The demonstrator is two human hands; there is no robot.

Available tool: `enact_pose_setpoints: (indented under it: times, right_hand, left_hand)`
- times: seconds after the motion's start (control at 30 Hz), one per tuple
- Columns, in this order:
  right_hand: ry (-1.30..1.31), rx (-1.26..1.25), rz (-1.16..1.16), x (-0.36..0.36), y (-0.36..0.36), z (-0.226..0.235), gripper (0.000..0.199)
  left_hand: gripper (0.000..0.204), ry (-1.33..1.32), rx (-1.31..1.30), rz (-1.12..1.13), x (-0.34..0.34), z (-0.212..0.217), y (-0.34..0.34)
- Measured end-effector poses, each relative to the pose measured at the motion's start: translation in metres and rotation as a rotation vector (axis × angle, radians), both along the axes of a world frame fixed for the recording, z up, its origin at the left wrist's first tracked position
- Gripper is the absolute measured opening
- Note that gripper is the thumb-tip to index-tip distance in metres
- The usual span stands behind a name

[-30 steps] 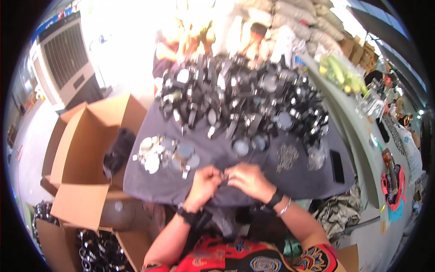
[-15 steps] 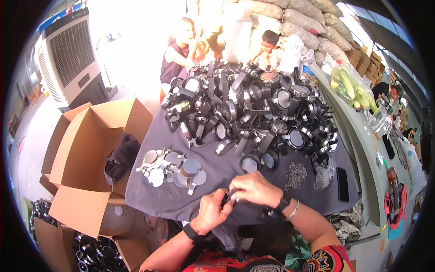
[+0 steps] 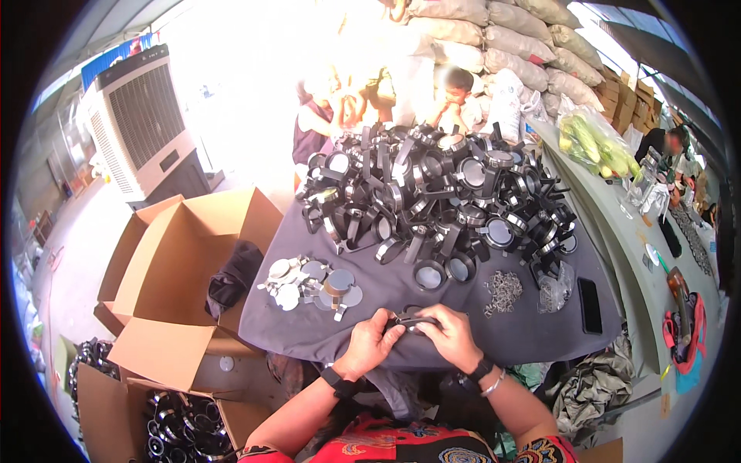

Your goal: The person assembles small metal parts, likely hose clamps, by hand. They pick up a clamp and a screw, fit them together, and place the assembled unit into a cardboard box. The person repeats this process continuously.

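My left hand point(image 3: 373, 346) and my right hand point(image 3: 451, 333) meet at the near edge of a table covered in grey cloth point(image 3: 363, 297). Together they pinch a small black ring-shaped part point(image 3: 411, 319) between the fingertips. Just beyond my left hand lies a cluster of flat round silver discs point(image 3: 312, 279). A big heap of black ring parts with strap-like tabs point(image 3: 436, 197) fills the far half of the table. A little pile of small metal rings point(image 3: 503, 290) lies to the right of my hands.
An open cardboard box point(image 3: 181, 270) holding a dark cloth stands left of the table. Another box of black parts point(image 3: 181, 428) sits by my left knee. A black phone point(image 3: 590, 305) lies at the right. People sit beyond the heap. A large air cooler point(image 3: 143, 123) stands far left.
The view has tilted up, so the table and my hands sit lower and closer in the picture. My hands stay together on the black part at the table's near edge.
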State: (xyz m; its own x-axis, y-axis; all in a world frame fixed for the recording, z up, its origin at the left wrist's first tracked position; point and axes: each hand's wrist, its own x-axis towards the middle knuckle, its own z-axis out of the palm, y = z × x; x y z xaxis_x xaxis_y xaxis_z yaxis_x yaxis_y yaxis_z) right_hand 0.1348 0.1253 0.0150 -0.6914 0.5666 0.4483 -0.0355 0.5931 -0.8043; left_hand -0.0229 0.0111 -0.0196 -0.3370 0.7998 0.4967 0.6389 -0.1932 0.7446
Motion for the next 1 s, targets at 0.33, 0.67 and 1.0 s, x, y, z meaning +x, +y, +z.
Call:
enact_pose_setpoints:
  times: [0.33, 0.67, 1.0]
  right_hand:
    - [0.02, 0.273, -0.335, 0.047, -0.007, -0.035, 0.015]
    - [-0.02, 0.308, -0.282, 0.046, -0.005, -0.032, 0.016]
    - [0.076, 0.259, -0.242, 0.046, -0.004, -0.03, 0.018]
  left_hand:
    - [0.015, -0.783, 0.135, 0.05, -0.094, 0.132, 0.091]
    - [0.057, -0.354, 0.03, 0.277, -0.143, 0.178, 0.197]
    - [0.024, -0.286, 0.078, 0.897, -0.205, 0.042, -0.236]
